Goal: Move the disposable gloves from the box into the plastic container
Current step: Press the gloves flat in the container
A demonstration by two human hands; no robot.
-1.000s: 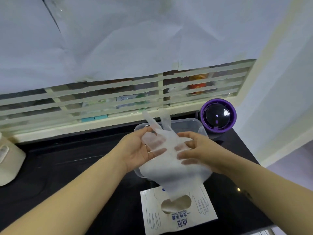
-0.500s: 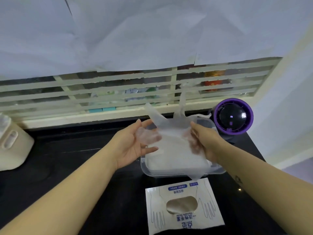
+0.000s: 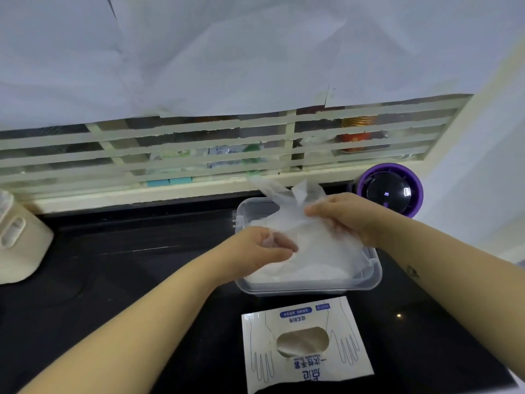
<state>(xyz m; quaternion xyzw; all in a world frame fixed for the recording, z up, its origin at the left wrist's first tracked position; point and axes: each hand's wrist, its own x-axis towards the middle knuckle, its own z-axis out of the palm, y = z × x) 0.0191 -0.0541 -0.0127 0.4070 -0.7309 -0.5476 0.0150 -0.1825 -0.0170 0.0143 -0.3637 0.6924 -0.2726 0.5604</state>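
Head view: my left hand (image 3: pixel 262 248) is pinching the clear glove (image 3: pixel 308 228), my right hand (image 3: pixel 350 218) is clutching its far side, both over the plastic container (image 3: pixel 312 288).

Dim, cool, even light; soft blur throughout; wide-angle bending at the edges; a small glint lower right on the dark counter (image 3: pixel 399 315).

Black counter (image 3: pixel 113 280), purple round gadget (image 3: pixel 389 193) far right, cream appliance (image 3: pixel 20 243) far left, slatted window (image 3: pixel 199 155) behind.
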